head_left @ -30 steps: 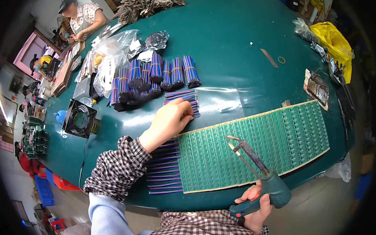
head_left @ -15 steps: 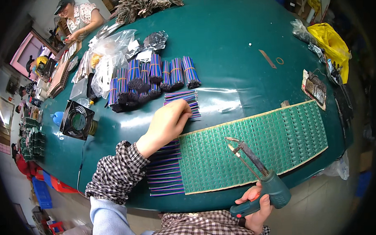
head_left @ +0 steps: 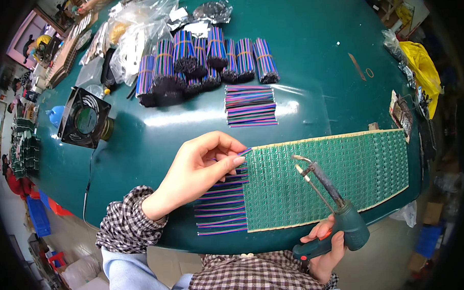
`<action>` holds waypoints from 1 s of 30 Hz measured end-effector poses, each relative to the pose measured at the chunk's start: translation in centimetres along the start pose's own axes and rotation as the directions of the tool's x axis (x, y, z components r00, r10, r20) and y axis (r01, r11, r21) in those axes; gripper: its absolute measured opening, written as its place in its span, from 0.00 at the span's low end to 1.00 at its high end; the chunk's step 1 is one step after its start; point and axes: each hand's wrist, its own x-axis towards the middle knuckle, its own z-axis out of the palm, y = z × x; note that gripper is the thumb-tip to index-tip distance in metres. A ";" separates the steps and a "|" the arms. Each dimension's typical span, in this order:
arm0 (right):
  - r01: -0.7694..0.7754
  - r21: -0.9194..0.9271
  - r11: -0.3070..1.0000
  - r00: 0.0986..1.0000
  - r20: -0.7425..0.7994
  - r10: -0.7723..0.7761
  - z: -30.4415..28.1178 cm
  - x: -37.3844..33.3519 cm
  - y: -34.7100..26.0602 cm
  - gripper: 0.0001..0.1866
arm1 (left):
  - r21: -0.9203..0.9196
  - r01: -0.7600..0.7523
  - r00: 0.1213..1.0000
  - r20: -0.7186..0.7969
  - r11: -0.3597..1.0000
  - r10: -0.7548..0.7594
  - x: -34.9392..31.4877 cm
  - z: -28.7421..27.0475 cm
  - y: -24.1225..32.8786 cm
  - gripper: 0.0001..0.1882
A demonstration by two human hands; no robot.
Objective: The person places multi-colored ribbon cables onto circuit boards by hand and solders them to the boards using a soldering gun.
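Note:
My left hand (head_left: 197, 166) is closed in a pinch on a thin multicoloured wire (head_left: 245, 151) at the upper left corner of a green circuit board panel (head_left: 325, 182). Below it, a row of similar wires (head_left: 221, 213) sticks out leftward from the panel's left edge. My right hand (head_left: 325, 246) grips the handle of a dark green soldering gun (head_left: 353, 225). Its tip hovers over the upper middle of the panel, pointing up and left. A small pile of loose wires (head_left: 250, 104) lies on the table beyond the panel.
Several banded wire bundles (head_left: 185, 57) stand at the back, beside clear plastic bags (head_left: 139, 41). A black fan (head_left: 85, 118) sits at the left, its cord running to the near edge. A metal strip (head_left: 357, 66), a rubber band (head_left: 369, 73) and a yellow bag (head_left: 422, 72) lie at the right.
My left hand has come from the loose wire pile to the panel's upper left corner with a wire. My right hand still holds the soldering gun. The view has shifted.

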 end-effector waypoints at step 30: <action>0.027 -0.287 0.958 0.997 0.078 -0.005 0.0 -2.8 0.5 0.32 | 0.795 -0.582 0.656 0.332 0.173 0.678 -3.0 2.5 -7.6 0.18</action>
